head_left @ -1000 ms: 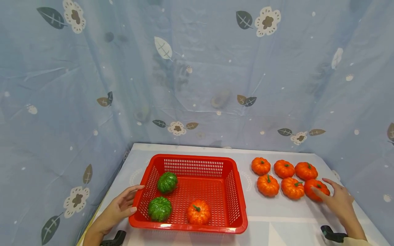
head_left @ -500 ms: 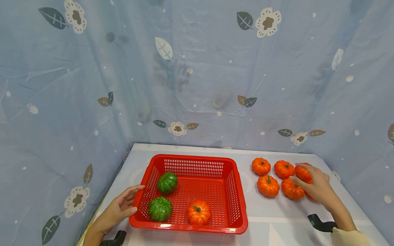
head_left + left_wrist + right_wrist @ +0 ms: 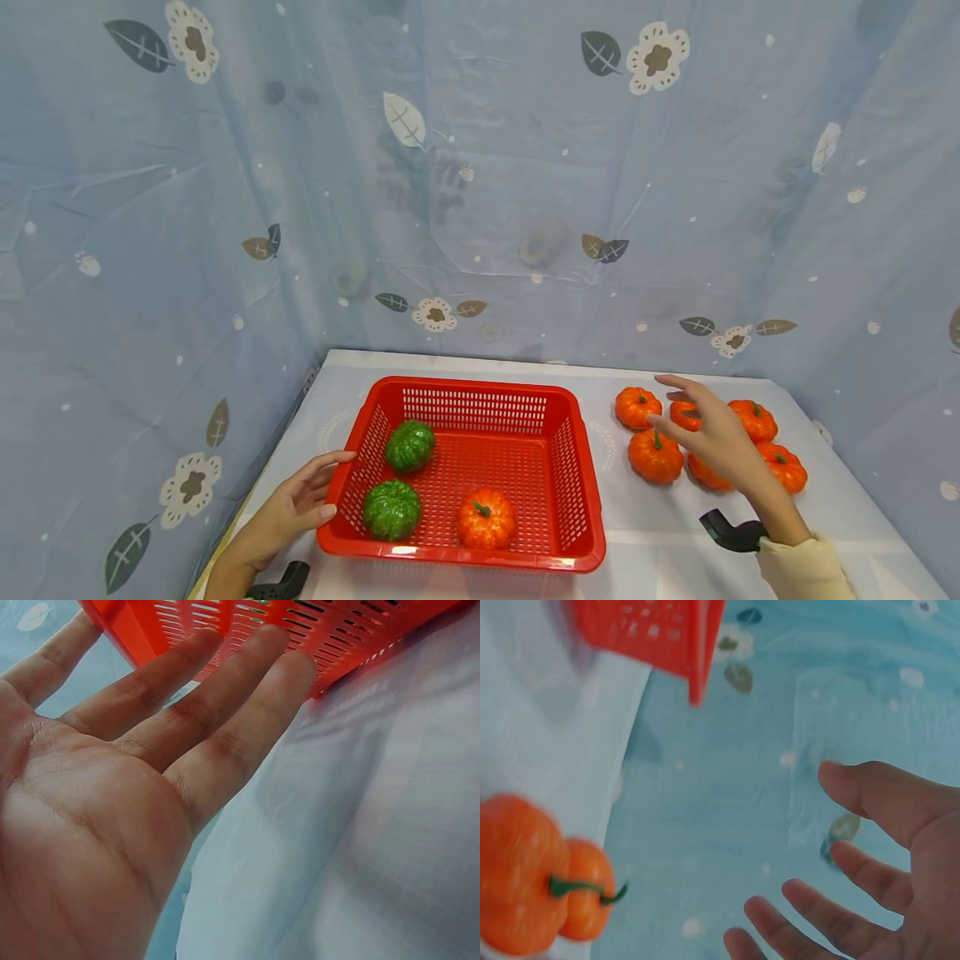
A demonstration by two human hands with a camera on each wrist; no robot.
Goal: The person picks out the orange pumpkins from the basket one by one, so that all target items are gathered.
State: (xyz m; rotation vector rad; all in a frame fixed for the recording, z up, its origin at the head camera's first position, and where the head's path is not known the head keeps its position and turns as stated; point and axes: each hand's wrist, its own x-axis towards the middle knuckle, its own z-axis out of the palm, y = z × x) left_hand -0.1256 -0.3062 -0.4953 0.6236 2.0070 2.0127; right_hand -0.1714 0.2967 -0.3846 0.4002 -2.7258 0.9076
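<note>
My left hand point(image 3: 288, 510) is at the left side of a red plastic basket point(image 3: 480, 386). Its fingers are extended, and in the left wrist view they lie against the basket's slotted outer wall. Inside the basket are two green pumpkins, one farther back point(image 3: 410, 446) and one nearer point(image 3: 392, 510), plus an orange pumpkin point(image 3: 486, 518) at the front. My right hand point(image 3: 716, 437) hovers with spread fingers and holds nothing. Below it are several orange pumpkins on the table, the nearest to its fingertips being a front-left one point(image 3: 656, 457) and a back-left one point(image 3: 638, 407).
More orange pumpkins stand at the right, one at the back point(image 3: 753, 421) and one in front point(image 3: 782, 467); others are partly covered by the right hand. A patterned blue curtain point(image 3: 480, 200) hangs behind and beside the white table point(image 3: 622, 567). A black wrist mount point(image 3: 731, 533) sits below the right hand.
My right hand has swept left across the orange pumpkins, from the far right one toward the left ones. The pumpkins, basket and left hand have stayed in place.
</note>
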